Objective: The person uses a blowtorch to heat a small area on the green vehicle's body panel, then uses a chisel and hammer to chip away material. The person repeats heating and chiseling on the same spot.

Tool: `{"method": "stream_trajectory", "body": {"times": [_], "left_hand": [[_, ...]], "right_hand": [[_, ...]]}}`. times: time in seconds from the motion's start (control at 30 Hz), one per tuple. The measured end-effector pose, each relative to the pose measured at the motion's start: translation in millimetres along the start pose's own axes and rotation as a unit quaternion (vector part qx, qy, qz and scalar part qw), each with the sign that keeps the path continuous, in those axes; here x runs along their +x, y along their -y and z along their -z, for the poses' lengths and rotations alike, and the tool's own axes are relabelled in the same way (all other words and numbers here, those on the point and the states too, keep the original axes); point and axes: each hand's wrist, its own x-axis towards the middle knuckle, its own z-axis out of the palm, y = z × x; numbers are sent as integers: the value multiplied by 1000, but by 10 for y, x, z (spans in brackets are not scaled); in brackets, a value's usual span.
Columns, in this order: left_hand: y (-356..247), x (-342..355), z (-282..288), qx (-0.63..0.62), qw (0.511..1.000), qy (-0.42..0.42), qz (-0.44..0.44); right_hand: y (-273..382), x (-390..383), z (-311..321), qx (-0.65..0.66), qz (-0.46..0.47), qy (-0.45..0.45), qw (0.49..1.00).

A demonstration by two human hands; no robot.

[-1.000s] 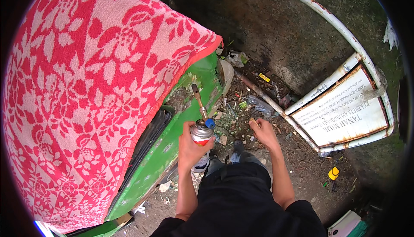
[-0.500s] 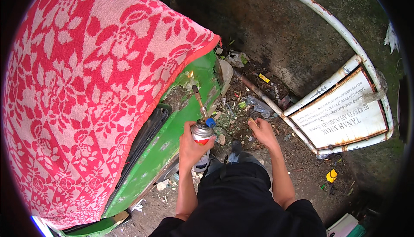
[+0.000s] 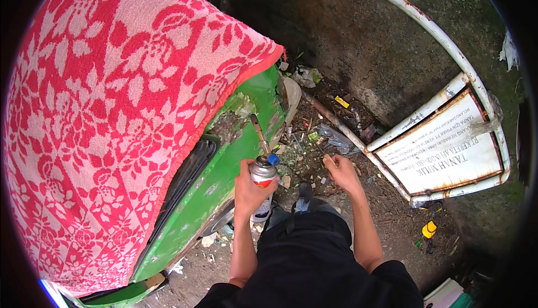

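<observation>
My left hand (image 3: 253, 193) is wrapped around the canister of a gas torch (image 3: 263, 168) with a blue knob. Its metal nozzle points up at the green vehicle body panel (image 3: 224, 162), near a patch of pale, wrinkled and peeling paint (image 3: 241, 106). No flame shows at the nozzle. In my right hand (image 3: 342, 170), fingers pinch a small thin tool (image 3: 321, 150) with a brownish tip end; its kind is too small to make out. The right hand hangs over the littered ground, apart from the panel.
A red and pink floral blanket (image 3: 117, 106) covers most of the vehicle on the left. To the right, a rusty white metal frame with a sign (image 3: 443, 145) leans by a concrete wall (image 3: 325, 33). Plastic scraps and paint flakes litter the soil (image 3: 308, 140); a yellow object (image 3: 429, 229) lies lower right.
The small flame on the panel above the nozzle is gone from sight, and the paint there looks more wrinkled and pale. Both hands stay nearly in place.
</observation>
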Motion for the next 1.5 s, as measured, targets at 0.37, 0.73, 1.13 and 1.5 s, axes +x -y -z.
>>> {"method": "stream_trajectory", "body": {"times": [0.37, 0.73, 1.13, 1.5], "left_hand": [[1, 32, -41, 21, 1000, -5, -6], [-16, 28, -56, 27, 1000, -6, -4], [18, 31, -81, 23, 1000, -12, -8], [28, 11, -55, 49, 998, -22, -19]], "right_hand": [[-54, 4, 25, -6, -2, 1, 1000], [68, -14, -2, 98, 18, -27, 995], [158, -43, 50, 169, 56, -24, 984], [180, -51, 42, 162, 51, -14, 985]]}}
